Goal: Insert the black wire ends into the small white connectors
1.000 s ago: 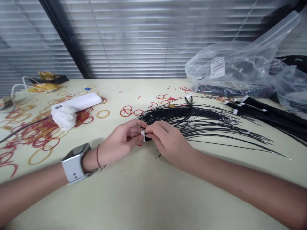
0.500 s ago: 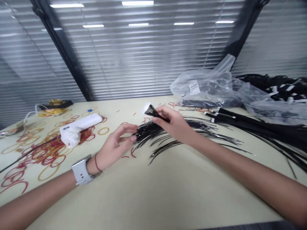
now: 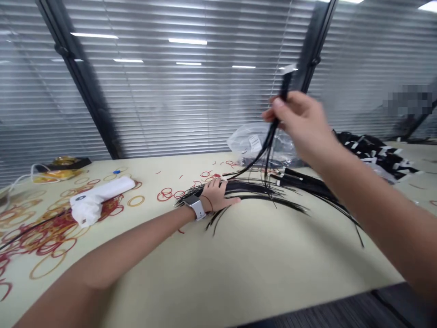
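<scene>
My right hand [image 3: 303,120] is raised above the table, its fingers closed round a bundle of thin black cables [image 3: 271,134]. A white end piece [image 3: 289,69] tops the bundle, and the loose ends hang and fan out downward. On the table lies a spread pile of similar black cables [image 3: 256,187]. My left hand [image 3: 218,195] rests flat across this pile with its fingers apart, hiding part of it. Some hanging ends overlap the pile in view; whether they touch it I cannot tell.
Red and yellow rubber bands [image 3: 51,237] are scattered at the left, around a white handheld device [image 3: 102,193]. A clear plastic bag [image 3: 246,136] lies behind the pile. More black cable bundles [image 3: 303,182] with white ends are at the right. Blinds [image 3: 170,100] cover the window behind.
My right hand has lifted the cable bundle up and to the right. My left hand has moved right, from the pile's left end onto its top. The view has shifted right.
</scene>
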{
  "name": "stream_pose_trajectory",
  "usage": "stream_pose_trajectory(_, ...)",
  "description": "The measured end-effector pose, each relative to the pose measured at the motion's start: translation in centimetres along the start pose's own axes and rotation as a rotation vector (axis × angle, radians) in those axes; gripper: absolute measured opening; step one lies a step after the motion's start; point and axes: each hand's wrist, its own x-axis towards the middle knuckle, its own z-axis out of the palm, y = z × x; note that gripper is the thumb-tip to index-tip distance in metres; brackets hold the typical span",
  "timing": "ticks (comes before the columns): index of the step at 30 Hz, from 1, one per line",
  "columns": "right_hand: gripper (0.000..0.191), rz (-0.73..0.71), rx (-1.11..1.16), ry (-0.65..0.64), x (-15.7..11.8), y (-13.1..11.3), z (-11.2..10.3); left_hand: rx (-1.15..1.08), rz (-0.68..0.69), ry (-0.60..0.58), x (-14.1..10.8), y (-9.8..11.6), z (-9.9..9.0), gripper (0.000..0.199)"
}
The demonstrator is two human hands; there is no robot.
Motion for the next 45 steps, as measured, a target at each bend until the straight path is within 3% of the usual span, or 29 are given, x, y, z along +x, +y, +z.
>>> stream_pose_trajectory(5, 0.022, -0.097, 0.095, 0.260, 2.3, -1.3, -7.1, -0.105, 0.025, 0.085, -0.4, -0.3, -0.4, 0.040)
stream_pose_trajectory(7, 0.031, -0.232, -0.027, 0.321, 2.7, -1.5, -7.5, -0.170, 0.014, 0.097, -0.3, -0.4, -0.4, 0.036)
stream_pose_trajectory(9, 0.038, -0.350, -0.325, 0.352, 2.4, -1.2, -6.0, -0.242, -0.020, 0.117, 0.1, -0.5, -0.3, 0.038)
stream_pose_trajectory(10, 0.042, -0.388, -0.494, 0.273, 1.9, -0.7, -4.6, -0.278, -0.048, 0.139, 0.3, -0.5, -0.4, 0.043)
stream_pose_trajectory(11, 0.045, -0.406, -0.682, 0.091, 1.3, 0.0, -2.8, -0.315, -0.079, 0.172, 0.6, -0.5, -0.6, 0.049)
stream_pose_trajectory(15, 0.029, -0.438, -0.896, -0.529, -1.6, 3.6, 4.1, -0.491, -0.140, 0.294, 1.2, -0.2, -2.6, 0.063)
stream_pose_trajectory(17, 0.023, -0.485, -0.934, -0.684, -2.7, 4.7, 6.4, -0.589, -0.131, 0.264, 0.9, -0.1, -4.2, 0.052)
stream_pose_trajectory(19, 0.023, -0.509, -0.938, -0.745, -3.3, 4.8, 7.7, -0.669, -0.155, 0.212, 0.2, -0.1, -5.8, 0.035)
stream_pose_trajectory(22, 0.032, -0.551, -0.944, -0.776, -3.2, 4.0, 8.0, -0.745, -0.205, 0.173, -1.4, -0.1, -8.1, 0.025)
stream_pose_trajectory(25, 0.043, -0.584, -1.043, -0.784, -2.2, 3.9, 6.9, -0.788, -0.248, 0.168, -3.1, -0.2, -10.3, 0.022)
stream_pose_trajectory(28, 0.040, -0.558, -1.206, -0.759, -1.1, 5.4, 5.2, -0.844, -0.426, 0.182, -4.9, -0.9, -12.1, 0.020)
stream_pose_trajectory(29, 0.036, -0.554, -1.245, -0.750, -1.0, 6.1, 4.7, -0.847, -0.476, 0.138, -5.5, -1.2, -12.4, 0.019)
stream_pose_trajectory(31, 0.031, -0.556, -1.279, -0.728, -1.3, 7.2, 4.3, -0.870, -0.564, 0.092, -6.3, -1.9, -12.3, 0.019)
stream_pose_trajectory(33, 0.040, -0.548, -1.222, -0.725, -2.5, 7.8, 4.8, -0.937, -0.616, 0.063, -6.8, -2.6, -11.6, 0.020)
stream_pose_trajectory(35, 0.041, -0.510, -0.982, -0.797, -4.5, 7.7, 6.1, -0.982, -0.650, 0.015, -7.0, -3.3, -10.6, 0.023)
stream_pose_trajectory(38, 0.013, -0.410, -0.500, -1.042, -7.8, 7.0, 8.6, -0.992, -0.676, -0.034, -6.9, -4.1, -9.5, 0.027)
stream_pose_trajectory(41, 0.014, -0.396, -0.439, -1.080, -10.1, 6.9, 10.2, -0.978, -0.700, -0.073, -7.1, -4.5, -9.4, 0.030)
stream_pose_trajectory(45, 0.014, -0.385, -0.441, -1.044, -11.2, 7.1, 10.2, -0.896, -0.736, -0.127, -8.6, -4.1, -9.5, 0.033)
